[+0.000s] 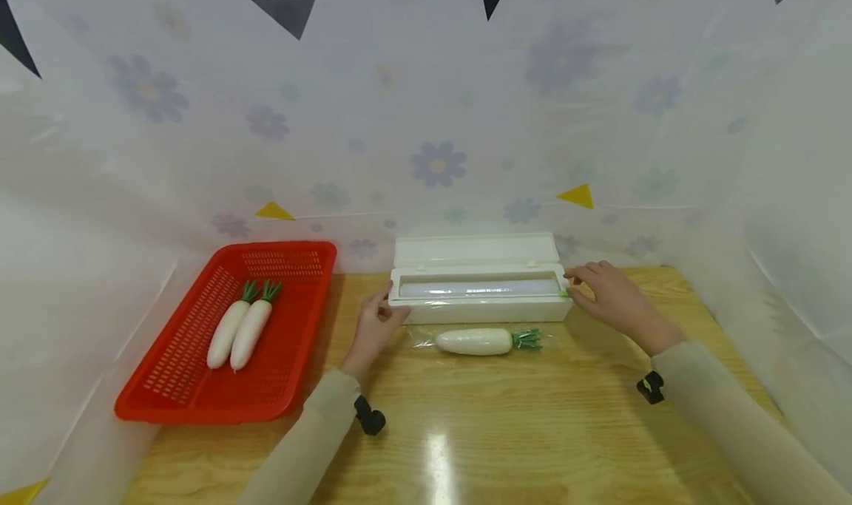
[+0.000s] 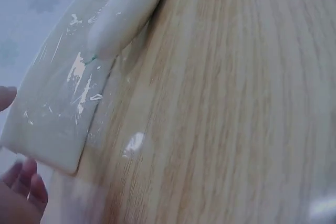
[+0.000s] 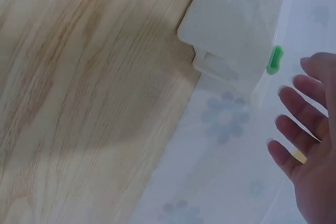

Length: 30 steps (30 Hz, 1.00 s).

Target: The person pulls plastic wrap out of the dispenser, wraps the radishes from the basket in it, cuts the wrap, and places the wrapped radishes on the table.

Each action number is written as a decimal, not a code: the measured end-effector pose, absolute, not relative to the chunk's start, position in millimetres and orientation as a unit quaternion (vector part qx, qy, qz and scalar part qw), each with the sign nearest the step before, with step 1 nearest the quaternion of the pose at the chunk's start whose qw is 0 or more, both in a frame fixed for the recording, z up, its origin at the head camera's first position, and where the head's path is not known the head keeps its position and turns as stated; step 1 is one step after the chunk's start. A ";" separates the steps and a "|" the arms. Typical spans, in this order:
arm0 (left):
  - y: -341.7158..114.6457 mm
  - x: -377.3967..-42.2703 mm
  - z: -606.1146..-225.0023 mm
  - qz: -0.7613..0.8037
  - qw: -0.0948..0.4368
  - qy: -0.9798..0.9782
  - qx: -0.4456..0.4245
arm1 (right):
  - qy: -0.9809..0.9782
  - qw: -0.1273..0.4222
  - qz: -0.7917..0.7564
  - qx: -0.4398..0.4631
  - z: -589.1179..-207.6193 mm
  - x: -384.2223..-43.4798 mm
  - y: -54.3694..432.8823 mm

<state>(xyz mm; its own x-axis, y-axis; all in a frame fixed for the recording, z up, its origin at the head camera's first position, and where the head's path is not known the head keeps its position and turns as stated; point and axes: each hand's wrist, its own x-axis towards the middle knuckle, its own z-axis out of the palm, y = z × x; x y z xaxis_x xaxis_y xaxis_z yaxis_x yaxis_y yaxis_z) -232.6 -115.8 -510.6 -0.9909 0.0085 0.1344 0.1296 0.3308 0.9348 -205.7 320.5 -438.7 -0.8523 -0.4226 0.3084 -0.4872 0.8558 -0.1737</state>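
Observation:
A white cling film dispenser [image 1: 486,312] stands on the table with its lid [image 1: 476,251] raised. The film roll [image 1: 479,289] shows inside, and a green slide cutter [image 3: 274,60] sits at the right end. Clear film comes down over the front and onto a white radish [image 1: 474,341] with green stalks, lying just before the box. My left hand [image 1: 374,330] holds the dispenser's left end, thumb at the front and a finger at the upper edge. Beside the green cutter is my right hand [image 1: 615,298], its fingers loosely bent and holding nothing in the right wrist view.
To the left, a red plastic basket [image 1: 297,357] carries two more white radishes [image 1: 241,330]. The wooden table [image 1: 519,431] spreads out in front of the box. A pale flowered sheet [image 1: 373,106] forms the wall behind and at both sides.

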 end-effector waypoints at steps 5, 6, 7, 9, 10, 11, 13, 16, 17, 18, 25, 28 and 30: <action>-108.0 -220.4 -508.7 -0.547 0.142 -0.825 -0.005 | -0.914 0.248 0.096 0.308 -444.6 -199.7 293.3; -104.7 -217.2 -507.0 -0.533 0.170 -0.829 -0.016 | -0.904 0.261 0.090 0.325 -447.1 -197.8 286.1; -100.8 -213.9 -505.2 -0.517 0.195 -0.833 -0.038 | -0.898 0.265 0.085 0.342 -450.2 -195.5 278.7; -91.5 -207.1 -502.6 -0.479 0.222 -0.843 -0.104 | -0.887 0.265 0.070 0.371 -456.8 -189.7 262.2; -86.2 -203.7 -501.4 -0.454 0.229 -0.849 -0.140 | -0.885 0.260 0.061 0.381 -460.6 -186.5 253.9; -80.9 -201.0 -502.2 -0.426 0.228 -0.858 -0.177 | -0.886 0.253 0.055 0.385 -464.5 -182.9 245.8; -70.8 -195.2 -502.7 -0.377 0.201 -0.871 -0.244 | -0.893 0.233 0.035 0.383 -473.1 -176.6 231.9; -58.3 -188.8 -506.5 -0.311 0.149 -0.889 -0.302 | -0.914 0.193 0.015 0.356 -484.0 -169.5 216.1; -55.3 -187.6 -508.1 -0.293 0.135 -0.893 -0.313 | -0.921 0.177 0.013 0.346 -486.9 -167.5 212.6; -52.9 -186.3 -508.7 -0.281 0.122 -0.897 -0.319 | -0.927 0.162 0.011 0.338 -489.9 -166.1 209.6; -46.7 -187.0 -514.1 -0.234 0.106 -0.913 -0.318 | -0.937 0.146 -0.008 0.316 -502.5 -163.1 198.1; -44.1 -190.1 -513.6 -0.220 0.107 -0.915 -0.321 | -0.931 0.178 -0.041 0.316 -506.3 -165.9 196.0; -41.7 -191.5 -512.9 -0.209 0.109 -0.917 -0.323 | -0.928 0.195 -0.061 0.313 -508.4 -168.5 194.9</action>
